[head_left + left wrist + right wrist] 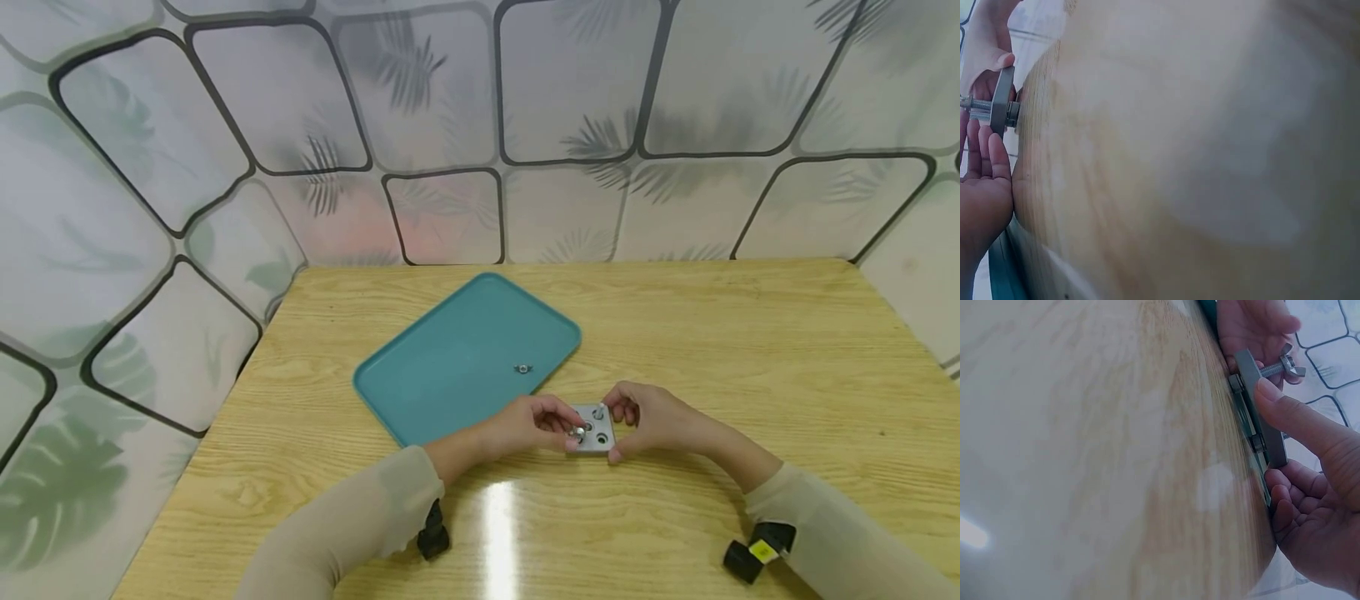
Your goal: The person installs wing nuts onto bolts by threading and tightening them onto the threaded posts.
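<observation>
A small grey metal plate (595,444) with holes sits just above the table, bolt heads showing on its underside in the right wrist view. My right hand (658,422) grips the plate's right edge between thumb and fingers. A wing nut (1292,366) is on the threaded end of one bolt (1270,370). Around that wing nut are the thumb and fingertips of my left hand (525,429), pinching it in the head view. A second bolt (599,412) stands up from the plate's far side. Another wing nut (522,368) lies on the teal tray (450,350).
The tray rests on the wooden table (750,350) behind and left of the plate, its near edge close to my left wrist. A patterned wall covering (570,83) rises behind the table. Dark wrist cameras (433,533) hang below both sleeves.
</observation>
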Tool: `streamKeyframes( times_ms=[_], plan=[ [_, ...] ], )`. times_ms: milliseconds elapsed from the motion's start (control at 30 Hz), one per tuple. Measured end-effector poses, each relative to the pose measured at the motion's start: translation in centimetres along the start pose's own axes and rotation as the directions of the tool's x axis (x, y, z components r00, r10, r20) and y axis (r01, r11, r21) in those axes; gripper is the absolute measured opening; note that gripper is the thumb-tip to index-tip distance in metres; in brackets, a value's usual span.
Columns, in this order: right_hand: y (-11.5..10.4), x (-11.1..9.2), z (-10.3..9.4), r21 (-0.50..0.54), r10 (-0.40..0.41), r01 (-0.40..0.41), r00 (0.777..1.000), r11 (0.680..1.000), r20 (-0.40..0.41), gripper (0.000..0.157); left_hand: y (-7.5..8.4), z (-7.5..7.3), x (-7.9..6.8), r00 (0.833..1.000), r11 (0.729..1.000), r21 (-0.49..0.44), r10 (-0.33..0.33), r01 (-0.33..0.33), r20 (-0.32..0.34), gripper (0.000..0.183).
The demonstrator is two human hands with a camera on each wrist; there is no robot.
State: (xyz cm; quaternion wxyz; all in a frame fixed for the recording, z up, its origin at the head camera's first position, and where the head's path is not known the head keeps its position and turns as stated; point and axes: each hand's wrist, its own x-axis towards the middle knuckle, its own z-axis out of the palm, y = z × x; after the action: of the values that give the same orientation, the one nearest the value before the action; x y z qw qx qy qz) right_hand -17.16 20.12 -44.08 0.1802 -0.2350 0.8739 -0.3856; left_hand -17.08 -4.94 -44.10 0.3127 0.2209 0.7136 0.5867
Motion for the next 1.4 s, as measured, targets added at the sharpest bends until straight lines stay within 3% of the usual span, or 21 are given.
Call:
streamKeyframes(
  times_ms=[233, 467, 733, 1400],
  plan=[
    [-0.03, -0.03, 0.01, 0.002, 0.005, -0.005, 1.000, 1.000, -0.002, 0.061, 0.27, -0.02, -0.09, 1.000, 1.000, 0.013, -0.008, 0.008, 0.006, 0.028],
    [-0.12, -0.03, 0.05, 0.007, -0.004, 0.004, 1.000, 1.000, -0.011, 0.061, -0.05, 0.07, 0.14, 0.997, 1.000, -0.009, -0.009, 0.009, -0.072, 0.023],
    [-0.25, -0.04, -0.01, 0.019, 0.022, -0.022, 1.000, 1.000, 0.002, 0.063, 0.11, 0.38, 0.42, 0.985, 0.998, 0.008, -0.052, 0.054, -0.162, 0.018],
    [-0.23, 0.02, 0.01, 0.014, 0.025, -0.025, 1.000, 1.000, -0.004, 0.063, -0.29, 0.28, 0.40, 0.991, 0.999, -0.022, -0.037, 0.034, -0.127, 0.017]
  ],
)
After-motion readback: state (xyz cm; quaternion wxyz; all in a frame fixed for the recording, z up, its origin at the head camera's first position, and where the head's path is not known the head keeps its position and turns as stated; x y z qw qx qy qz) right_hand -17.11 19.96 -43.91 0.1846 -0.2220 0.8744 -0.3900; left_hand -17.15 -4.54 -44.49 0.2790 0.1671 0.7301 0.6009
